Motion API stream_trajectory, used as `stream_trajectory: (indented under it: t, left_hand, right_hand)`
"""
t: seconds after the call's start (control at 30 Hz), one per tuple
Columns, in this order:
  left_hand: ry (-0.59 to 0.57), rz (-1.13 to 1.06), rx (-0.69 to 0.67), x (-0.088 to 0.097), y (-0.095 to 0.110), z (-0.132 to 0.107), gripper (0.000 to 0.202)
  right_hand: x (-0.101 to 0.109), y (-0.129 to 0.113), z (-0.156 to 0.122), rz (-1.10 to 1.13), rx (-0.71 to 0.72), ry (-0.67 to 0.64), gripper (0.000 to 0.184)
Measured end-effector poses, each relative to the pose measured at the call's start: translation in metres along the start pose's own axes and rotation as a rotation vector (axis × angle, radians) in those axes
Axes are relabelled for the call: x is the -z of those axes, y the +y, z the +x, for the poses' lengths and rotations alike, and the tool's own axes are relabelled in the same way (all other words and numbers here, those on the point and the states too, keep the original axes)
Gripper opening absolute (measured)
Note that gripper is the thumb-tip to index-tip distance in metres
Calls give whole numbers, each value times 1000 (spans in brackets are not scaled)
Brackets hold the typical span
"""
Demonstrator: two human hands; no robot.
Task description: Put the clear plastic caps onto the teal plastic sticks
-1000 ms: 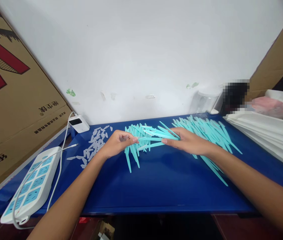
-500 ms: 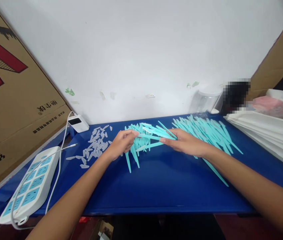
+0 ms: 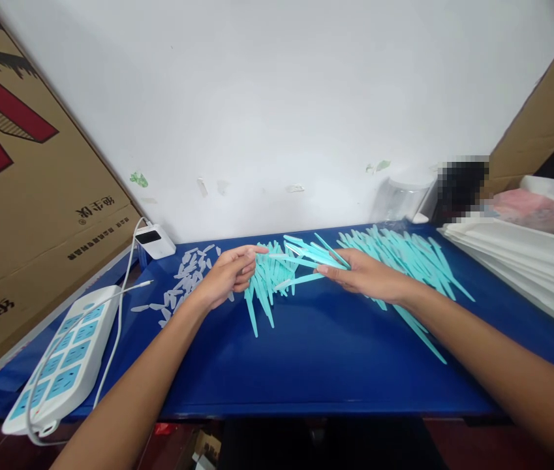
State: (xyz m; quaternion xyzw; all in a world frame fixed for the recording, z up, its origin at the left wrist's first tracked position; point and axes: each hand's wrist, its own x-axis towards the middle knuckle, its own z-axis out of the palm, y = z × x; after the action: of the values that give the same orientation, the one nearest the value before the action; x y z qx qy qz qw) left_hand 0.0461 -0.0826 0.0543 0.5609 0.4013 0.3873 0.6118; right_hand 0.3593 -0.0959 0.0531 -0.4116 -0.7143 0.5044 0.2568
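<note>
Over the middle of the blue desk point(image 3: 306, 365), the right hand point(image 3: 362, 274) grasped a loose fan of turquoise sticks point(image 3: 313, 251). Near their left ends, the left hand point(image 3: 231, 274) had its index finger outstretched and the others curled; whether it gripped anything could not be told. More sticks lay in a middle pile point(image 3: 277, 277) and a right pile point(image 3: 404, 261), with pale pieces point(image 3: 186, 277) at left.
</note>
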Motion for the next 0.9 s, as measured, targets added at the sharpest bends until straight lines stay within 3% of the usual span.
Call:
stream_trajectory:
  t: [0.1, 0.27, 0.63, 0.9]
  left_hand:
    - [-33, 75, -29, 1, -3, -1, 50]
    - [-33, 89, -25, 1, -7, 1, 59]
    - [-41, -11, 59, -1, 7, -5, 48]
    - [-65, -14, 77, 0, 6, -5, 41]
  right_hand:
    - [0, 2, 1, 2, -4, -3, 41]
    - [1, 0, 1, -28, -7, -4, 42]
    - [0, 2, 1, 4, -14, -124, 46]
    - [1, 8, 2, 105, -2, -131, 48]
